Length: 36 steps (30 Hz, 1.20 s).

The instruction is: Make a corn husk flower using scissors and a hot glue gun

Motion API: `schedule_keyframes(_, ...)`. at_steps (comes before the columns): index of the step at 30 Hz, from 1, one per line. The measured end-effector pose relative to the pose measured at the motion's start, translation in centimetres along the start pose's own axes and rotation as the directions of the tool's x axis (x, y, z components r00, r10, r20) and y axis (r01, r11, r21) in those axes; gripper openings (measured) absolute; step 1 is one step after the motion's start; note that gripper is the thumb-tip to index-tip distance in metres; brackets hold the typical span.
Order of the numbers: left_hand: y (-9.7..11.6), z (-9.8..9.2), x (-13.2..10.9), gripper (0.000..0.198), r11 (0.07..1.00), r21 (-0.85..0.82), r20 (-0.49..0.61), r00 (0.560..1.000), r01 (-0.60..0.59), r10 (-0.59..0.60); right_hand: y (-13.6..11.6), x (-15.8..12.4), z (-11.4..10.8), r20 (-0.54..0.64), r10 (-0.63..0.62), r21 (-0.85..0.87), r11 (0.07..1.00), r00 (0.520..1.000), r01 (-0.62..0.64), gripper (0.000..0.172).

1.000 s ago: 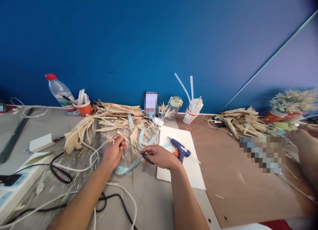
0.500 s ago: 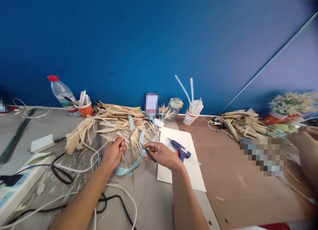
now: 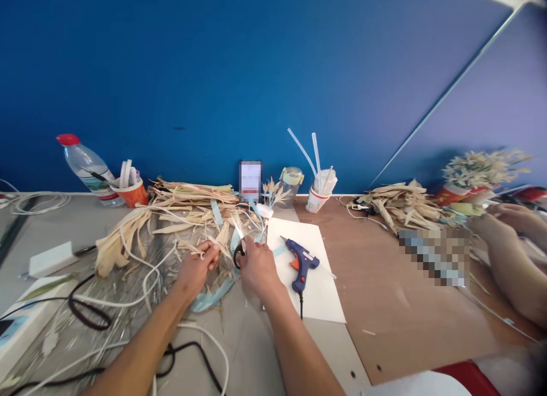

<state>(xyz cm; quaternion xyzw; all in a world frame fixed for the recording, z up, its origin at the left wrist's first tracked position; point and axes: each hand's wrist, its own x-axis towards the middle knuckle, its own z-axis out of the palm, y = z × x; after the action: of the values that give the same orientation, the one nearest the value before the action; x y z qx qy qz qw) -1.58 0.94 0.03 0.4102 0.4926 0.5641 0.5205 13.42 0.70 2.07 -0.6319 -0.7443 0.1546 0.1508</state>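
Observation:
My right hand [image 3: 258,266] is closed round a pair of scissors [image 3: 238,227], its dark handle loop showing beside the fingers and its pale blades pointing away from me. My left hand [image 3: 197,269] pinches a small strip of dried corn husk [image 3: 219,245], close to the blades. Whether the blades touch the strip I cannot tell. Under and beyond both hands lie loose husk pieces [image 3: 182,223] and a light-blue ribbon [image 3: 212,299]. To the right, a blue glue gun [image 3: 304,260] rests on a white sheet [image 3: 323,298].
Cables and a power strip [image 3: 25,313] lie at the left. Along the wall stand a bottle [image 3: 89,168], an orange cup [image 3: 133,194], a phone [image 3: 250,179], a glass jar [image 3: 291,185] and a white cup [image 3: 317,201]. Another person's arm [image 3: 502,259] is at the far right.
My right hand has turned and moved its scissors so the blades point forward beside my left hand. The view has shifted slightly right, and the glue gun shows more fully.

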Motion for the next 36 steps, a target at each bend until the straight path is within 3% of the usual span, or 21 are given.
schedule_keyframes(4, 0.1, 0.0, -0.3, 0.028, 0.992, 0.110, 0.102, 0.994, -0.056, 0.045, 0.0, 0.2, 0.0, -0.026, 0.010, -0.006, 1.000, 1.000, -0.010, 0.040)
schedule_keyframes(9, -0.1, 0.1, -0.4, 0.028, 0.978, 0.195, 0.147, 0.988, -0.076, 0.048, -0.3, 0.7, 0.2, -0.006, -0.054, -0.068, 0.996, 0.999, 0.054, 0.029)
schedule_keyframes(13, -0.4, 0.0, -0.3, 0.028, 0.980, 0.188, 0.158, 0.987, -0.065, 0.036, -0.6, 1.2, 0.6, -0.043, -0.141, -0.099, 0.986, 0.989, 0.137, 0.021)
schedule_keyframes(18, -0.5, -0.1, -0.1, 0.026, 0.974, 0.217, 0.107, 0.994, -0.059, 0.036, -0.3, 0.9, 0.7, 0.031, -0.213, -0.097, 0.972, 0.977, 0.215, 0.023)
schedule_keyframes(25, -0.9, -0.3, 0.0, 0.027, 0.966, 0.240, 0.095, 0.992, -0.098, 0.077, 0.4, 0.7, 0.6, 0.052, -0.166, 0.006, 0.986, 0.985, 0.166, 0.021)
schedule_keyframes(36, -1.4, -0.6, 0.2, 0.026, 0.956, 0.272, 0.116, 0.990, -0.115, 0.086, 0.3, 2.1, 1.7, -0.001, -0.109, -0.051, 0.993, 0.994, 0.109, 0.023)
